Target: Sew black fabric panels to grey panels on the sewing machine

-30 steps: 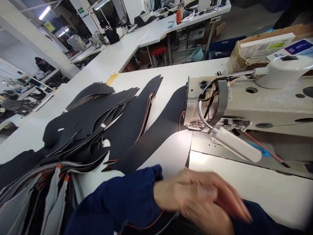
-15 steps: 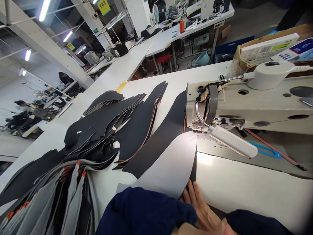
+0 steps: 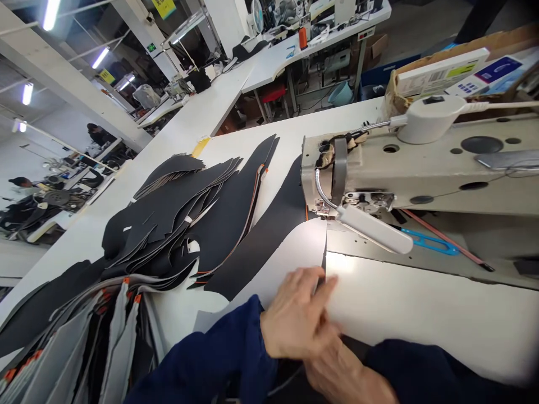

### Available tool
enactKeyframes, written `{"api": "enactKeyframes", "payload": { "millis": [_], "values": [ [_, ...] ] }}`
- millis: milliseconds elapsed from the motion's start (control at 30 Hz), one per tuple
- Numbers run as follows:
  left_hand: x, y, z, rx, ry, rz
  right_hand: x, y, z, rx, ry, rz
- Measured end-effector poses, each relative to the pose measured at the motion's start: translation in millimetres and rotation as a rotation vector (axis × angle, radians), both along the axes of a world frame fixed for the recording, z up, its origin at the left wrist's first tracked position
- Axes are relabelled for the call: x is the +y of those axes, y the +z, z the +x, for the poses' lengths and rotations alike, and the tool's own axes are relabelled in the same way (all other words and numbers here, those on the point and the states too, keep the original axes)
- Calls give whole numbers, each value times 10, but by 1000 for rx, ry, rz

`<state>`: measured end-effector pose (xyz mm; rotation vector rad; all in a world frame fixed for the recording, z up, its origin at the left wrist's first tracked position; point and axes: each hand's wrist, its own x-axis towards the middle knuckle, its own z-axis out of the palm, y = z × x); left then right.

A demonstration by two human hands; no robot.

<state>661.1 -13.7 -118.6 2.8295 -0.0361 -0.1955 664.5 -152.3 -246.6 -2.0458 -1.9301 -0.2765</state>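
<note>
A light grey fabric panel [image 3: 278,266] lies over a black panel [image 3: 269,224], its far end under the sewing machine head [image 3: 326,210]. My left hand [image 3: 295,314] is on the grey panel's right edge, fingers and thumb drawn together around the edge just in front of the machine. My right hand [image 3: 345,367] lies below and partly behind it, at the near part of the same edge. Its fingers are blurred and mostly covered by my left hand.
Stacked black panels [image 3: 164,207] lie to the left, with a bundle of grey pieces [image 3: 80,342] at the lower left. A white lamp [image 3: 377,230] hangs by the machine. Blue [image 3: 433,241] and red [image 3: 446,238] tools lie beneath the arm. A cardboard box [image 3: 391,95] stands behind.
My left hand has come up and forward from the bottom edge onto the panel edge, over my right hand. The camera view has shifted, moving the machine left in the picture.
</note>
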Motion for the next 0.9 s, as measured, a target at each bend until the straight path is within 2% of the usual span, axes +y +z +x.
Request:
{"api": "enactKeyframes", "payload": {
  "millis": [100,200,333,433,600,700,900],
  "values": [
    [136,-172,66,97,151,58,-19,163,-7,-184,-22,-96],
    [131,-294,83,168,125,120,11,263,42,-321,-22,-135],
    [79,-302,187,238,78,229,49,280,123,-382,53,-108],
    [79,-269,308,296,38,221,66,297,171,-402,72,-100],
    [99,-266,417,303,98,161,82,342,186,-354,65,-123],
    [92,-314,427,282,141,149,68,332,162,-321,48,-163],
    [75,-400,450,268,156,167,48,278,138,-328,-34,-120]
  ]
}}
